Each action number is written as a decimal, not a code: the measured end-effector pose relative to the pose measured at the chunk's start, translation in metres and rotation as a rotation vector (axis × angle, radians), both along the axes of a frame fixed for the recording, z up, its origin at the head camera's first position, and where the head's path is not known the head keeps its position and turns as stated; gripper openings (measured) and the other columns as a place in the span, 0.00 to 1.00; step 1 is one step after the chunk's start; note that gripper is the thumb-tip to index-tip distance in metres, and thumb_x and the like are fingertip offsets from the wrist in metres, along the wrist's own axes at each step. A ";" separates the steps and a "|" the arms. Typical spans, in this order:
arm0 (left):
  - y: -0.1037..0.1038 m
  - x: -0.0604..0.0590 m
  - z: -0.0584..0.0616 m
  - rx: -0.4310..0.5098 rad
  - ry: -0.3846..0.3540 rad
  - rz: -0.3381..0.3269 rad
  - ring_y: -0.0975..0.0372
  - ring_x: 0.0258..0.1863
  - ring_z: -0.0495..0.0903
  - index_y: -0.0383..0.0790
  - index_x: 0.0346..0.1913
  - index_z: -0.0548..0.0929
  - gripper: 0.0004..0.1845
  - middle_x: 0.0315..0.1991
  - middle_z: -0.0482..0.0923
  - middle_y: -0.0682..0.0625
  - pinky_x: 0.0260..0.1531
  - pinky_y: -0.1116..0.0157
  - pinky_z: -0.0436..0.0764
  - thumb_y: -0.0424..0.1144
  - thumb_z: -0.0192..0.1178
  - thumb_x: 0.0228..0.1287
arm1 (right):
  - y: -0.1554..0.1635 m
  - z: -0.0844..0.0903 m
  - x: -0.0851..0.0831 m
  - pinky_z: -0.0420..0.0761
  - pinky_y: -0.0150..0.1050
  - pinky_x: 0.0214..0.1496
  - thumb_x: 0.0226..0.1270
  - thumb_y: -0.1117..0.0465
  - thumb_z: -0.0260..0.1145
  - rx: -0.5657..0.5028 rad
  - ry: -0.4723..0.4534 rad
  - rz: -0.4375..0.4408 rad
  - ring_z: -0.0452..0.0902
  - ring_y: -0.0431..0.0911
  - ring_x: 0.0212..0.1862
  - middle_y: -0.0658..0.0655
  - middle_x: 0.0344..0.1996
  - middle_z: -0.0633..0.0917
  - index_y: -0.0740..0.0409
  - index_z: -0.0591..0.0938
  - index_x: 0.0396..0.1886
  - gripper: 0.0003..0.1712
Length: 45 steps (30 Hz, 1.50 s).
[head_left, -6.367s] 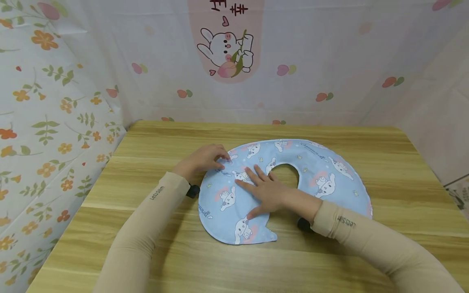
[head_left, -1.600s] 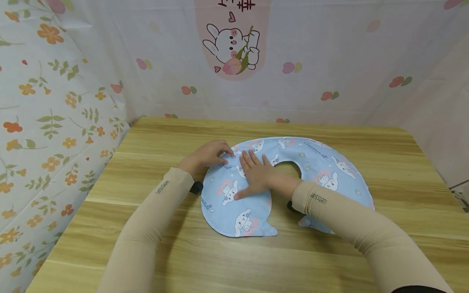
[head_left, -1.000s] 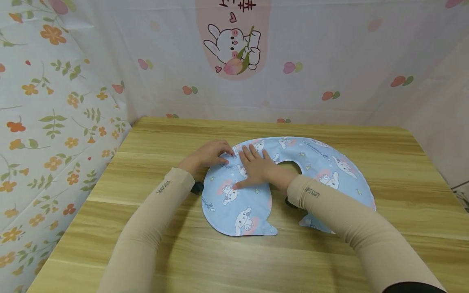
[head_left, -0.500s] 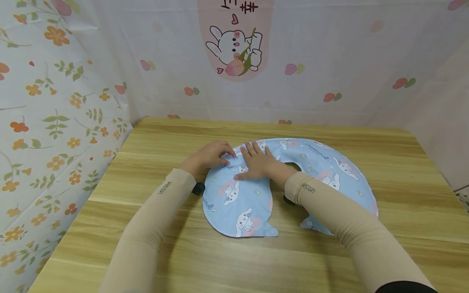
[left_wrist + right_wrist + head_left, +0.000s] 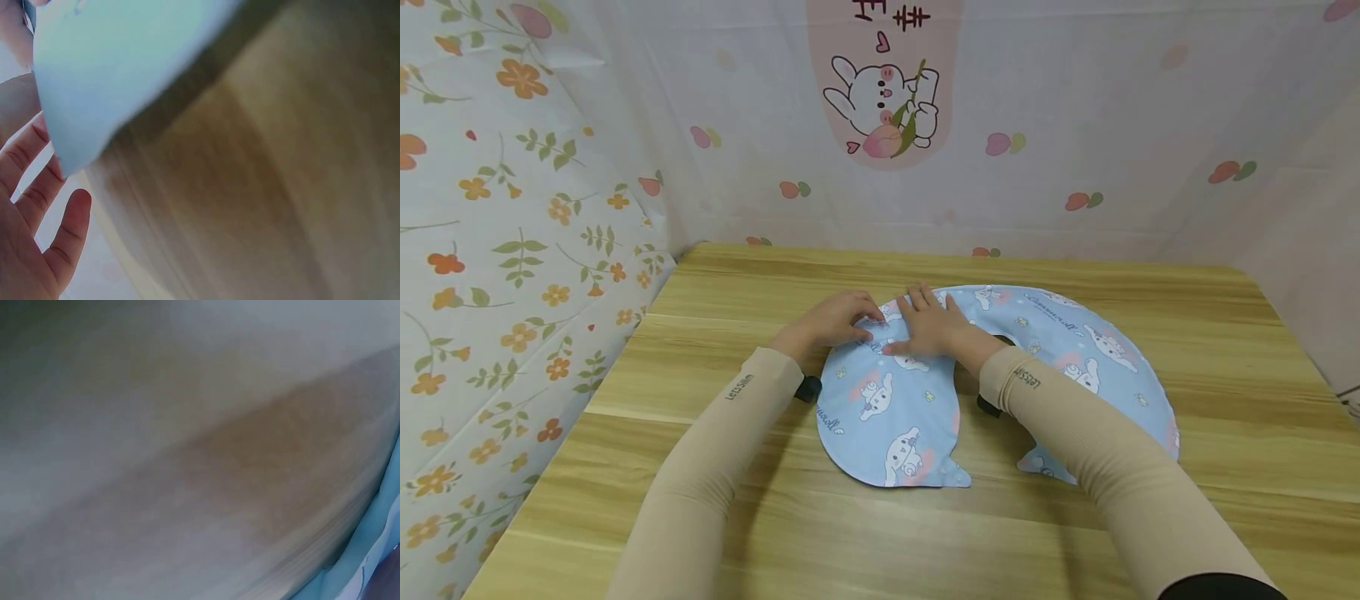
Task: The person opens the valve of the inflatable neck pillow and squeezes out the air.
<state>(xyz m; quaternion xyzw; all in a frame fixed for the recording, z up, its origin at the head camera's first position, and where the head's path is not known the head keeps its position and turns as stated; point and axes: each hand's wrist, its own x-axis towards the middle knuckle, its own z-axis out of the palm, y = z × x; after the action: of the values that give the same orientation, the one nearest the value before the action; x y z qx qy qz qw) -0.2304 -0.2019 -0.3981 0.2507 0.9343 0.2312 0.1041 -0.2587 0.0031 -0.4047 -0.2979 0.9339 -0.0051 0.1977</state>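
Note:
A light-blue U-shaped cloth piece (image 5: pixel 925 417) printed with white cartoon dogs lies flat, its two pointed ends toward me. My left hand (image 5: pixel 835 321) is at its upper-left edge, thumb and fingertips touching the cloth a little apart from each other. In the left wrist view, the loosely bent fingers (image 5: pixel 69 231) meet the cloth's edge. My right hand (image 5: pixel 936 327) lies palm down on the cloth with fingers spread, just right of the left hand. Its forearm hides part of the cloth's right arm. The right wrist view shows mostly blurred table and a strip of cloth (image 5: pixel 369 537).
The wooden table (image 5: pixel 700 283) carries the cloth. A printed white curtain (image 5: pixel 1075 125) hangs behind it, and a floral sheet (image 5: pixel 550 317) hangs along the left side. Both forearms wear beige sleeves (image 5: pixel 700 467) with dark wrist bands.
My right hand has slid away from me over the cloth, from its lower left part to the upper edge, still flat. My left hand stays at the edge. The cloth lies almost as before.

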 end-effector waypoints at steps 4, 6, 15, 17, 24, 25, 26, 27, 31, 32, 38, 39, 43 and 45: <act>0.000 -0.001 0.000 0.014 0.007 -0.011 0.52 0.57 0.78 0.37 0.53 0.85 0.16 0.54 0.81 0.44 0.64 0.54 0.74 0.33 0.68 0.62 | 0.000 0.002 -0.002 0.41 0.65 0.78 0.66 0.25 0.51 -0.014 0.010 -0.010 0.29 0.56 0.82 0.60 0.81 0.39 0.53 0.44 0.81 0.57; 0.000 -0.001 -0.001 0.013 0.012 -0.011 0.52 0.57 0.78 0.37 0.53 0.85 0.16 0.53 0.81 0.45 0.65 0.54 0.74 0.33 0.68 0.62 | -0.001 0.004 -0.002 0.42 0.65 0.78 0.67 0.27 0.52 -0.027 0.006 -0.017 0.29 0.57 0.82 0.60 0.81 0.40 0.53 0.46 0.81 0.56; 0.000 -0.003 -0.004 0.003 0.024 -0.003 0.52 0.57 0.78 0.38 0.53 0.86 0.15 0.53 0.81 0.45 0.65 0.55 0.73 0.34 0.68 0.63 | -0.002 0.008 -0.006 0.48 0.66 0.77 0.71 0.36 0.57 -0.093 0.023 -0.027 0.34 0.58 0.82 0.61 0.81 0.48 0.52 0.57 0.79 0.45; 0.000 -0.003 -0.003 0.001 0.023 -0.002 0.52 0.57 0.78 0.38 0.53 0.86 0.15 0.53 0.81 0.45 0.65 0.55 0.73 0.34 0.68 0.63 | -0.001 0.008 -0.007 0.49 0.66 0.77 0.71 0.37 0.58 -0.104 0.028 -0.030 0.34 0.58 0.82 0.61 0.80 0.49 0.51 0.59 0.79 0.44; -0.001 -0.002 -0.001 0.008 0.020 0.000 0.52 0.56 0.78 0.37 0.53 0.85 0.15 0.53 0.81 0.44 0.64 0.55 0.74 0.34 0.67 0.63 | -0.001 0.009 -0.006 0.63 0.62 0.73 0.70 0.45 0.65 -0.183 0.077 -0.024 0.40 0.59 0.81 0.59 0.77 0.61 0.47 0.77 0.67 0.29; -0.001 -0.001 -0.001 0.008 0.023 -0.004 0.52 0.56 0.78 0.37 0.53 0.85 0.15 0.53 0.81 0.44 0.64 0.54 0.74 0.34 0.67 0.63 | -0.001 0.009 -0.005 0.68 0.60 0.71 0.69 0.47 0.65 -0.202 0.086 -0.018 0.44 0.59 0.81 0.58 0.76 0.64 0.47 0.80 0.65 0.26; 0.000 -0.001 0.000 0.010 0.025 -0.006 0.52 0.55 0.78 0.37 0.53 0.85 0.15 0.53 0.81 0.44 0.63 0.54 0.74 0.34 0.67 0.63 | -0.001 0.009 -0.005 0.72 0.58 0.68 0.70 0.50 0.66 -0.217 0.086 -0.014 0.52 0.58 0.79 0.58 0.73 0.69 0.48 0.82 0.62 0.23; 0.000 -0.001 0.000 0.010 0.026 -0.009 0.52 0.55 0.78 0.37 0.53 0.85 0.15 0.53 0.81 0.44 0.63 0.54 0.74 0.34 0.67 0.63 | -0.001 0.009 -0.004 0.76 0.55 0.65 0.70 0.52 0.66 -0.232 0.085 -0.012 0.59 0.58 0.77 0.57 0.70 0.72 0.49 0.83 0.60 0.21; 0.001 0.000 0.000 0.007 0.028 -0.008 0.53 0.53 0.78 0.37 0.53 0.85 0.15 0.52 0.81 0.44 0.61 0.55 0.75 0.34 0.67 0.63 | -0.002 0.011 -0.002 0.80 0.50 0.60 0.71 0.57 0.65 -0.255 0.063 -0.010 0.76 0.54 0.65 0.57 0.63 0.80 0.53 0.85 0.57 0.18; 0.001 0.000 -0.001 0.010 0.027 -0.006 0.53 0.53 0.78 0.37 0.53 0.85 0.15 0.53 0.81 0.44 0.61 0.55 0.75 0.34 0.67 0.63 | -0.002 0.012 -0.002 0.80 0.50 0.61 0.71 0.57 0.65 -0.252 0.049 -0.018 0.77 0.54 0.64 0.56 0.63 0.80 0.53 0.84 0.58 0.18; 0.001 0.001 -0.002 0.020 0.023 0.005 0.53 0.54 0.78 0.37 0.53 0.86 0.15 0.52 0.81 0.45 0.61 0.55 0.75 0.34 0.67 0.63 | 0.000 0.016 0.010 0.77 0.52 0.64 0.71 0.50 0.63 -0.218 0.011 0.009 0.76 0.56 0.65 0.60 0.66 0.78 0.59 0.79 0.63 0.27; 0.001 0.001 -0.002 0.022 0.019 0.008 0.53 0.54 0.78 0.37 0.53 0.86 0.15 0.52 0.81 0.45 0.61 0.55 0.75 0.33 0.67 0.63 | 0.002 0.016 0.015 0.78 0.52 0.64 0.71 0.48 0.63 -0.222 0.016 0.027 0.75 0.57 0.66 0.61 0.65 0.79 0.61 0.79 0.64 0.28; 0.000 0.001 -0.001 0.021 0.010 0.015 0.53 0.54 0.78 0.38 0.53 0.85 0.15 0.53 0.81 0.45 0.61 0.55 0.76 0.33 0.67 0.64 | 0.008 0.016 0.036 0.73 0.54 0.69 0.70 0.43 0.63 -0.252 0.018 0.079 0.66 0.63 0.72 0.65 0.67 0.75 0.65 0.75 0.66 0.36; 0.000 0.001 -0.001 0.023 0.008 0.021 0.53 0.54 0.78 0.38 0.53 0.85 0.15 0.53 0.81 0.45 0.60 0.55 0.76 0.33 0.66 0.64 | 0.011 0.016 0.047 0.67 0.56 0.73 0.70 0.41 0.63 -0.258 -0.013 0.091 0.58 0.65 0.75 0.67 0.71 0.69 0.66 0.70 0.70 0.40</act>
<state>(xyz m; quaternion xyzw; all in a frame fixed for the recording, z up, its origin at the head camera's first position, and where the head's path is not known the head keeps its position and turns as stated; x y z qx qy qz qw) -0.2297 -0.2020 -0.3989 0.2430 0.9345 0.2419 0.0951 -0.2117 0.0140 -0.3886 -0.3626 0.9098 -0.1181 0.1640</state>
